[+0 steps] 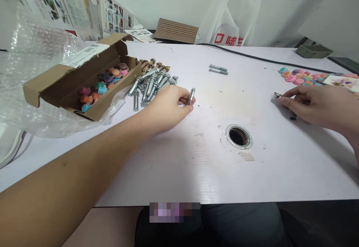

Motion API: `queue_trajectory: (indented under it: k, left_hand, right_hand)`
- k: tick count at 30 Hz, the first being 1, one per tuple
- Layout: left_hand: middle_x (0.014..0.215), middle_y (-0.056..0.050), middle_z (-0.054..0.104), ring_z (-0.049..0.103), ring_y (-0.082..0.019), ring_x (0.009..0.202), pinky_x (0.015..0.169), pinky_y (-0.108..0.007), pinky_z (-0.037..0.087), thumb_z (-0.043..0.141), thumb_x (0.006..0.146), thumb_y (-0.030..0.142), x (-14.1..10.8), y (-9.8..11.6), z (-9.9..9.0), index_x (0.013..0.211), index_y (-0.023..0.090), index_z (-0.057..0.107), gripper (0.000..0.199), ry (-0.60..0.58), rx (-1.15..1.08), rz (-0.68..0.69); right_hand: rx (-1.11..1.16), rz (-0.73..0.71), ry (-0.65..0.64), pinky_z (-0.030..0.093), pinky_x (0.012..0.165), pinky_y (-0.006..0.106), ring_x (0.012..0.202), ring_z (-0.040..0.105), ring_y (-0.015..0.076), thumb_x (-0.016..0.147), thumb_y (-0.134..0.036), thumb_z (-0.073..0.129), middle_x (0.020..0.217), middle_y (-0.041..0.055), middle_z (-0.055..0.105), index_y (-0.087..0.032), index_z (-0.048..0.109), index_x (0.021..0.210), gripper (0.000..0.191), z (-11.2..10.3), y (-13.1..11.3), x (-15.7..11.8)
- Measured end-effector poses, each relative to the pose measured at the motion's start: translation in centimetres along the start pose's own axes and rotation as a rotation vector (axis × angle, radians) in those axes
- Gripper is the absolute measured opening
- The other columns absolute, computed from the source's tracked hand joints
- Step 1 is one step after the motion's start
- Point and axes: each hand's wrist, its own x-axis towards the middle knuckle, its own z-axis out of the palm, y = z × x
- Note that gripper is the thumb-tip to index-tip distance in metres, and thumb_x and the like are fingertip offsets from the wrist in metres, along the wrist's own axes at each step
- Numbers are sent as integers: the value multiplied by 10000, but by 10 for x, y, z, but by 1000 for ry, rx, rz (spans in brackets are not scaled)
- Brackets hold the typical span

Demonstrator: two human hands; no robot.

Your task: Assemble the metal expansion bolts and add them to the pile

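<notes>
My left hand [175,104] pinches a short silver metal sleeve [192,95] upright between thumb and fingers, just right of a pile of silver expansion bolts [151,84]. Some brassy bolts [153,65] lie at the back of that pile. On the right, my right hand [311,103] has its thumb and fingertips closed on a small metal piece [277,94], too small to identify. A dark round piece [293,118] shows beneath that hand. Two silver screws [218,69] lie side by side at the back middle of the table.
An open cardboard box [95,108] with colourful paint pots sits on bubble wrap [36,101] at left. A metal-rimmed hole [239,137] is in the white table [174,172]. Colourful pots [297,76], a black cable [252,55] and a green tray [314,52] are at back right.
</notes>
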Motion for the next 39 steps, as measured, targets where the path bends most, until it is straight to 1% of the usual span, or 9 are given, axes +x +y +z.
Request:
queue_trajectory:
  k: [3,6,10,13,16,20,24,31,39]
  left_hand:
    - [947,-73,820,750,-222,919,859,-357,545,695,871,255,1,-1,0,951,144,802,174,-8,-8,-8]
    - [881,-67,810,743,-221,874,813,-351,537,703,871,282,2,-3,-1,958,140,816,201,-9,-34,-14]
    - [862,-60,806,734,-211,854,790,-334,519,707,865,274,2,-4,-1,926,140,822,187,-12,-34,-27]
    - [869,-52,809,736,-212,863,784,-325,508,708,870,283,2,-4,-1,935,144,824,193,-16,-53,-27]
    - [849,-33,798,717,-207,845,775,-323,493,715,875,311,2,-4,-2,940,161,828,199,-25,-62,-16]
    - [707,-4,720,608,-160,702,705,-319,429,709,870,272,2,-2,-3,762,167,765,161,-8,-10,12]
    - [733,-15,737,626,-170,720,726,-339,431,687,859,213,4,-1,-2,793,156,780,127,-16,-16,49]
    - [732,-27,725,620,-170,746,756,-338,430,666,862,149,8,-3,0,767,128,755,131,-33,-33,63]
    - [771,-27,740,644,-178,791,813,-342,452,675,891,175,6,-3,0,877,114,813,152,-29,-55,24]
  right_hand:
    - [67,50,224,349,622,476,522,519,192,691,-1055,351,562,115,590,-366,592,798,738,-14,-33,-20]
    - [70,-35,388,375,659,453,553,494,154,969,-776,400,612,118,596,-299,545,713,561,-33,-82,-48]
    - [251,-318,415,484,736,348,591,579,127,1075,-327,377,661,95,640,-220,521,731,388,-48,-157,-76]
    - [449,-643,423,481,763,292,678,636,118,1117,-290,376,731,43,663,-201,509,966,220,-40,-206,-81]
    - [693,-760,305,514,787,289,775,671,135,1123,-282,416,820,29,662,-207,484,1098,104,-22,-237,-77]
    - [816,-750,102,579,936,346,970,696,183,1112,-317,481,1019,68,695,-237,509,1317,221,0,-251,-79]
    - [970,-722,-6,604,932,329,1003,706,181,1072,-320,597,1125,86,710,-234,604,1191,147,8,-254,-86]
    - [1073,-808,59,645,853,315,938,715,182,946,-479,802,1033,64,735,-227,675,1015,291,28,-253,-72]
    - [1144,-742,-49,656,806,304,876,742,171,916,-342,832,962,50,742,-193,708,1005,213,29,-250,-70]
